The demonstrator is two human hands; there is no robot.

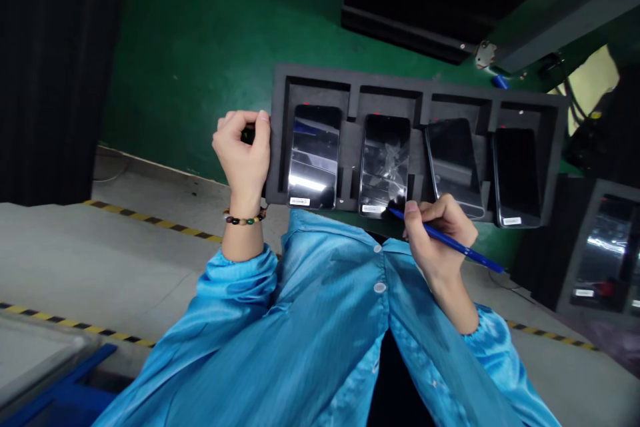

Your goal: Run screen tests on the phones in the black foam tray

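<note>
A black foam tray point(353, 167) lies in front of me with several dark smartphones in its compartments. My right hand point(443, 233) grips a blue pen point(460, 248), its tip at the lower edge of the second phone point(385, 160), beside a white label. My left hand point(245, 150) is closed at the tray's left edge, thumb against the curled fingers; what they hold, if anything, is hidden. Nearest to it lies the leftmost phone point(315, 157), which also carries a white label. The third phone point(455, 167) sits slightly skewed; the rightmost phone point(517, 173) has a label at its bottom.
The tray rests on a green surface point(200, 27). Another dark tray with phones point(580, 247) stands at the right. A grey metal post point(565, 20) and a small blue object point(500, 82) are at the back right. Yellow-black tape point(150, 219) marks the grey floor.
</note>
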